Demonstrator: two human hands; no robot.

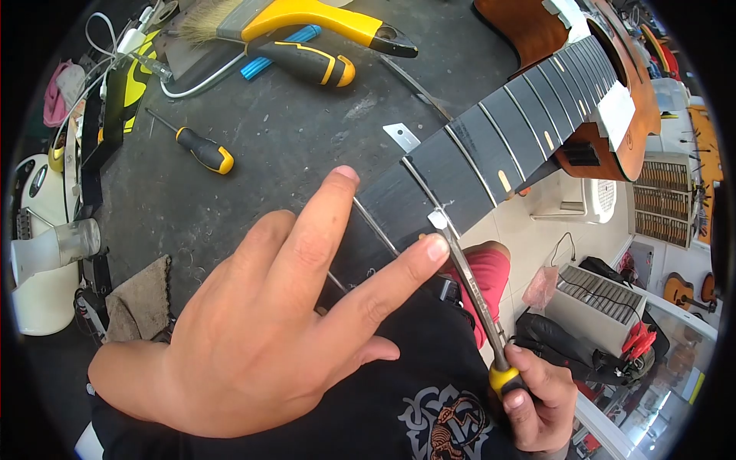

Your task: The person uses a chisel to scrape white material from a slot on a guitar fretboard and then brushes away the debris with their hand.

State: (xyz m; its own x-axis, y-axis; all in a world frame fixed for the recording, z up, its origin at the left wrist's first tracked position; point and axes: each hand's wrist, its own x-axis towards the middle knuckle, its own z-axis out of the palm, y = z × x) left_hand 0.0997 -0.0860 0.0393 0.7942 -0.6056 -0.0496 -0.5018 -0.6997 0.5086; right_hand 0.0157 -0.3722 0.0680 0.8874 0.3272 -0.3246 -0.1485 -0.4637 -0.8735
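A guitar neck with a dark fretboard (529,115) runs from the guitar body at upper right down toward me. My left hand (268,330) lies across its near end, fingers spread, hiding part of the board. One left fingertip rests at the shaft of a flat-blade screwdriver (477,295), close behind its tip. My right hand (540,406) is closed around the screwdriver's yellow and black handle. The shiny flat tip meets a metal fret (422,182), with light scuffs around it. A small white blade (401,137) lies beside the neck.
On the dark bench (307,146) lie a small screwdriver (203,149), a larger yellow-black handled tool (307,64), a blue stick (261,67) and a yellow-handled brush (307,17). A brown cloth (139,299) sits at left. Beyond the bench stands a white stool (586,201).
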